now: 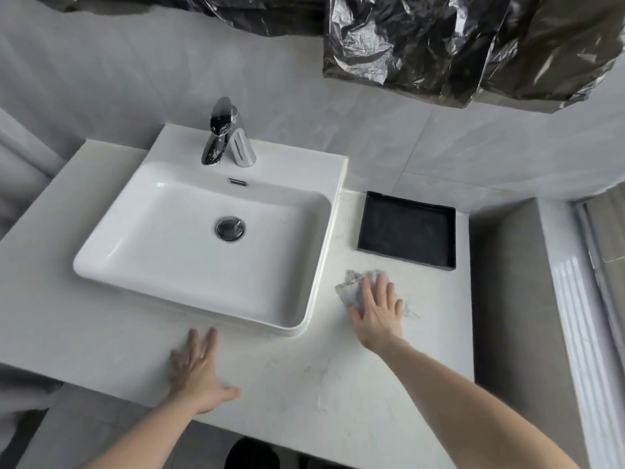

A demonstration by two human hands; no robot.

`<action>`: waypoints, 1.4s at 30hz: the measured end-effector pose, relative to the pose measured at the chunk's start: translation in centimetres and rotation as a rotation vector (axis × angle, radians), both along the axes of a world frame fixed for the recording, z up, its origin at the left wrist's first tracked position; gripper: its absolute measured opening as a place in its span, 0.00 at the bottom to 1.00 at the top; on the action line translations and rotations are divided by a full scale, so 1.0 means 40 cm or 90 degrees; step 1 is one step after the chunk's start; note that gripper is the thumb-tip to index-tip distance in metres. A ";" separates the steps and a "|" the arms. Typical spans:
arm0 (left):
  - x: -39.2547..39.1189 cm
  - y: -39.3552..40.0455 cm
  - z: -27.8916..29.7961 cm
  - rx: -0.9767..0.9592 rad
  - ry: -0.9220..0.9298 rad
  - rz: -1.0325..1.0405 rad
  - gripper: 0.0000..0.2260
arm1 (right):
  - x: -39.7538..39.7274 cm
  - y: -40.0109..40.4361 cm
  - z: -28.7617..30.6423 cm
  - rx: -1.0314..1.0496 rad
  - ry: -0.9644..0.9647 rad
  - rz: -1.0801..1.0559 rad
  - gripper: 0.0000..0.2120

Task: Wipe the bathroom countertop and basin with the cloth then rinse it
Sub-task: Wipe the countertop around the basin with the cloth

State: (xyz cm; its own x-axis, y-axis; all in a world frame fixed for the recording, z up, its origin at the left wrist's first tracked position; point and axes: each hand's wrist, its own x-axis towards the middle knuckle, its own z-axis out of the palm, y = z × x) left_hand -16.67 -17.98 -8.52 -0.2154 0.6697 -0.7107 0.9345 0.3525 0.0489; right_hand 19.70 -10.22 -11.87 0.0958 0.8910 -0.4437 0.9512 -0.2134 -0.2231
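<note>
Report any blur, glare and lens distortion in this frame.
Head view: the left hand is motion-blurred, the right hand on the cloth only slightly; bright glare streaks the faucet and the crinkled plastic; wide-angle distortion bows the countertop edges; lighting soft, shadows faint.

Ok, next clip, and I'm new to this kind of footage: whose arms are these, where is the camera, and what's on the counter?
There is no machine here. One camera worn on a person's head looks down at their own bare arms. The right hand presses a grey cloth flat on the white countertop, fingers straight. The left hand rests open on the counter, holding nothing. Also there: a white basin with a chrome faucet, and a black tray behind the cloth.
</note>
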 end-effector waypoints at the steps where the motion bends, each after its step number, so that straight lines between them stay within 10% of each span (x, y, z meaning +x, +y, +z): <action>1: 0.007 -0.001 -0.007 0.002 0.013 -0.006 0.65 | -0.032 -0.003 -0.004 -0.007 0.020 0.036 0.33; 7: 0.017 -0.003 -0.012 0.009 0.017 -0.002 0.65 | -0.023 -0.033 -0.025 0.024 0.009 0.099 0.34; 19: 0.025 -0.005 -0.003 0.018 -0.010 0.013 0.65 | 0.109 0.034 -0.027 -0.022 -0.035 -0.318 0.34; 30: 0.021 -0.003 -0.007 0.019 0.002 0.009 0.66 | -0.080 0.010 -0.041 0.054 0.043 0.101 0.30; 42: 0.030 -0.002 0.008 0.015 0.012 0.003 0.65 | 0.249 -0.085 -0.051 0.040 -0.047 -0.324 0.31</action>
State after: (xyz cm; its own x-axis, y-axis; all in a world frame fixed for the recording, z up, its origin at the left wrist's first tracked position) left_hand -15.48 -18.06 -8.22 -0.2316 0.6851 -0.6906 0.9336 0.3560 0.0401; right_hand 29.66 -13.62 -13.90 0.5532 0.7481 -0.3664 0.7443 -0.6415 -0.1859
